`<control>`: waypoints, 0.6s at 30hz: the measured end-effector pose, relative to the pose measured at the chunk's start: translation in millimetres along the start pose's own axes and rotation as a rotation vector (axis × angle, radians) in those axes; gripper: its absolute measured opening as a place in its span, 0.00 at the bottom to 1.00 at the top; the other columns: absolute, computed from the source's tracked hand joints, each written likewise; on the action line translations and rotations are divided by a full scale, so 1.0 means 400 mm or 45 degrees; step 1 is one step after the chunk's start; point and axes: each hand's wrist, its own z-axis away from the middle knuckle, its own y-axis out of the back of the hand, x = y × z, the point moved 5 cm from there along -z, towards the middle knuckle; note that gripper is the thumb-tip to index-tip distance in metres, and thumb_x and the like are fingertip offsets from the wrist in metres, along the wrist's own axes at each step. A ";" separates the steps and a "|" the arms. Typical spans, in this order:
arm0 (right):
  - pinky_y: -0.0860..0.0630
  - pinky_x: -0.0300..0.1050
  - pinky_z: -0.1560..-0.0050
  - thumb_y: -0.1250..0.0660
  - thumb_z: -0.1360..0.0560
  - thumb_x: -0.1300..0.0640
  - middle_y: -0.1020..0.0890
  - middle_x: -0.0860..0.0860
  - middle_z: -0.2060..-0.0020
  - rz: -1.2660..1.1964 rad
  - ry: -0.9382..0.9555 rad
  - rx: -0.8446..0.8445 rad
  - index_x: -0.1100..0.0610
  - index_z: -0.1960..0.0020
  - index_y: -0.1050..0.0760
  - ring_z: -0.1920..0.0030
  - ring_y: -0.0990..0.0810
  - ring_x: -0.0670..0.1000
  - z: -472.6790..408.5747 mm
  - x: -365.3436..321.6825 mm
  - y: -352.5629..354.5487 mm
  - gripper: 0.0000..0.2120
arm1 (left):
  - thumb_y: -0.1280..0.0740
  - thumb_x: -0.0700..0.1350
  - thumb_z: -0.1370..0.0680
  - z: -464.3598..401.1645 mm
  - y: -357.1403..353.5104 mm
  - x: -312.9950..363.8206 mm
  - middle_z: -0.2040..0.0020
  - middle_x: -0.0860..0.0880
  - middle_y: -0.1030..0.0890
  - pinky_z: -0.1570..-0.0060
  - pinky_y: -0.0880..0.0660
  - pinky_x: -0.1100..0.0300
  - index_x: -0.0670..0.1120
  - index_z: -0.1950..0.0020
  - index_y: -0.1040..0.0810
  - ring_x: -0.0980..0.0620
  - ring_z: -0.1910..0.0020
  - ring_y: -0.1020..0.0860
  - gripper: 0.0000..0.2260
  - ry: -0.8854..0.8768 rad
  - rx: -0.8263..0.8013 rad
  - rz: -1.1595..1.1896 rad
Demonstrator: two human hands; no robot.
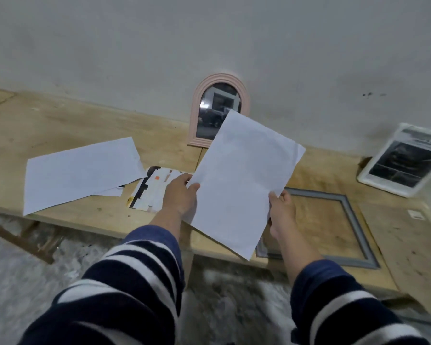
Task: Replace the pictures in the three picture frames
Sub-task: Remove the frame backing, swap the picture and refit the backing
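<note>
1. Both hands are holding a white sheet (241,180) in the air, just in front of the pink arched frame (218,109), which is leaning against the wall.
2. The left hand (181,195) is pinching the sheet's left edge, thumb on top; the right hand (281,212) is gripping its lower right edge.
3. The grey frame (353,220) is lying flat on the bench (60,125), right of and nearer than the arched frame, partly under the sheet; it looks like the likely target.
4. Keeping the sheet flat and squaring its corners to the opening should be helping it seat cleanly.
5. The white frame (403,160) is standing tilted, far right of the arched one.
</note>
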 end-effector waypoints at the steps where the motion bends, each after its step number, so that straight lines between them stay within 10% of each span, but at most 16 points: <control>1: 0.23 0.49 0.51 0.40 0.20 0.62 0.19 0.56 0.47 -0.019 -0.003 -0.005 0.57 0.42 0.28 0.51 0.20 0.55 -0.004 -0.009 0.041 0.08 | 0.37 0.46 0.19 0.017 -0.022 0.026 0.38 0.45 0.22 0.46 0.32 0.58 0.44 0.34 0.25 0.44 0.40 0.25 0.14 -0.011 0.001 0.029; 18: 0.23 0.42 0.65 0.33 0.22 0.55 0.20 0.52 0.51 0.192 -0.317 -0.308 0.51 0.38 0.31 0.58 0.20 0.49 -0.094 -0.094 0.549 0.14 | 0.41 0.44 0.17 0.233 -0.442 0.294 0.37 0.43 0.24 0.47 0.33 0.56 0.42 0.32 0.28 0.41 0.39 0.26 0.14 0.145 0.079 0.379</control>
